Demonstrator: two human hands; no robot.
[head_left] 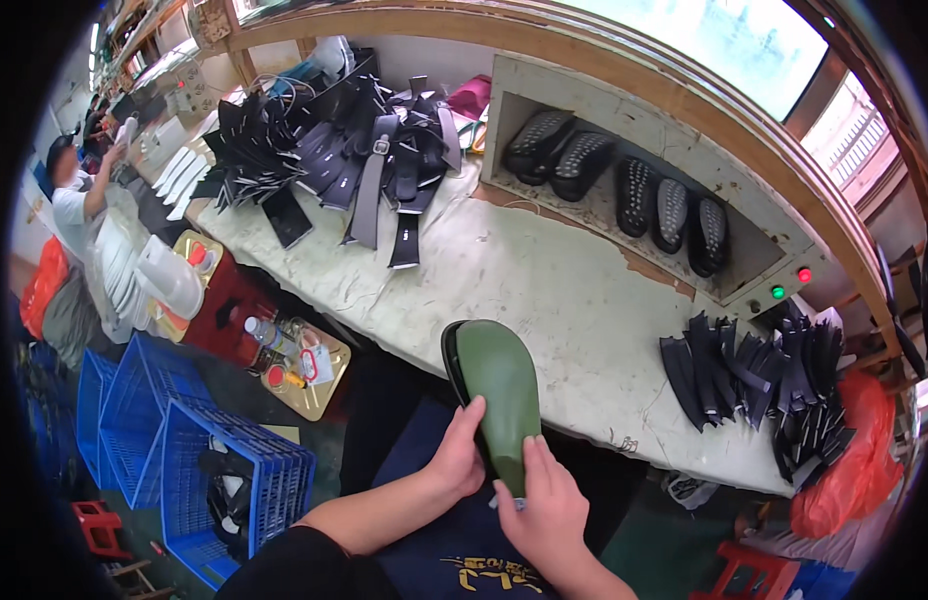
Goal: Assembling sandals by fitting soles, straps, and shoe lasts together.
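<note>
A green shoe last (499, 385) is held over my lap, its broad toe end pointing away from me toward the worktable. A black piece, perhaps a sole, (450, 352) runs along its left edge; its underside is hidden. My left hand (458, 455) grips the last's left side, thumb up along it. My right hand (546, 498) closes round the narrow heel end from the right. Under the right thumb a small pale bit shows, too small to name.
The pale-covered worktable (484, 290) carries black straps (374, 150) at the back left and curved black strips (754, 365) at right. Studded black shoe pieces (584, 165) sit in a heater-like box (744, 285). Blue crates (234, 440) stand at lower left; a person (84, 200) works beyond.
</note>
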